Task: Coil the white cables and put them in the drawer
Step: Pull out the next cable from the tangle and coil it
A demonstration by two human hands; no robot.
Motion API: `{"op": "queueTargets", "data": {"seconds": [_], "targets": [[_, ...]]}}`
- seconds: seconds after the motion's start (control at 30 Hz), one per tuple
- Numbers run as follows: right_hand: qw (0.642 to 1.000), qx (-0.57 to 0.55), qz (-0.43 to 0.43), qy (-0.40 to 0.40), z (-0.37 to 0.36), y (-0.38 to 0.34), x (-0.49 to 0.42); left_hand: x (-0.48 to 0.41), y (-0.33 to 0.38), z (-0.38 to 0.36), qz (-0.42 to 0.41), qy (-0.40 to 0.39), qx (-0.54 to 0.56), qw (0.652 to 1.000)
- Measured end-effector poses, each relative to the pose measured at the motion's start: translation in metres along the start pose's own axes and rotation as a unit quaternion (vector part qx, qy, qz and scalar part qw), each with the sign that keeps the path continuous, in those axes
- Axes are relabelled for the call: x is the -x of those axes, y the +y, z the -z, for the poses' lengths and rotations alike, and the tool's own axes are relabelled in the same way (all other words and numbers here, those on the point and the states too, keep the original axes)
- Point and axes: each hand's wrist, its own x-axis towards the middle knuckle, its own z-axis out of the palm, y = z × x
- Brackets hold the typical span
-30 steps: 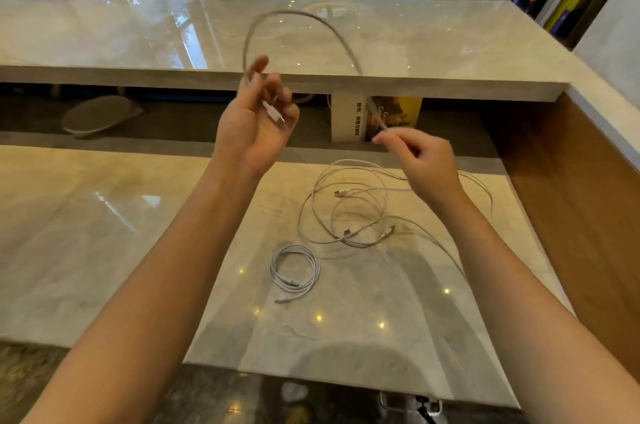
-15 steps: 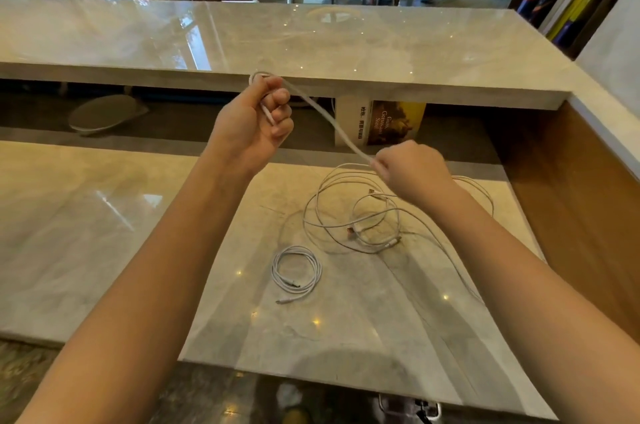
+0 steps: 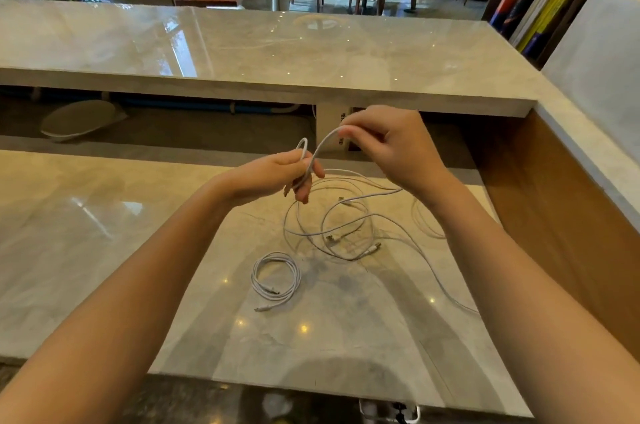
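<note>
My left hand (image 3: 277,174) grips a small loop of a white cable (image 3: 320,148) above the marble counter (image 3: 104,215). My right hand (image 3: 388,143) pinches the same cable a little higher and to the right, so an arc spans between the hands. The cable's free length trails down past my right wrist to the counter. Beneath the hands lies a loose tangle of white cables (image 3: 332,219) with several plugs showing. One finished coil (image 3: 275,276) rests flat nearer to me. No drawer is in view.
A raised marble ledge (image 3: 259,53) runs across behind the counter, with a dark recess beneath holding a box (image 3: 329,127) and a pale oval object (image 3: 79,117). A wooden side panel (image 3: 554,215) bounds the right. Books (image 3: 540,1) stand at far right.
Both hands have come lower and closer together. The long arc of cable that stood high between them has shrunk to a short one, and my left hand now holds a small loop.
</note>
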Motion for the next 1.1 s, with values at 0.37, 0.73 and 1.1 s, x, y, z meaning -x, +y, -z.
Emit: {"op": "queueTargets", "data": {"seconds": [0.37, 0.73, 1.1], "targets": [[0.880, -0.399, -0.241, -0.093, 0.005, -0.010, 0.001, -0.017, 0.005, -0.012, -0.179, -0.217, 0.526, 0.803], [0.917, -0.263, -0.298, -0.012, 0.003, 0.005, 0.005, -0.014, 0.015, -0.025, -0.185, -0.204, 0.665, 0.694], [0.933, -0.235, -0.272, 0.014, 0.006, 0.022, 0.008, -0.009, 0.011, -0.022, -0.149, -0.105, 0.700, 0.690]]}}
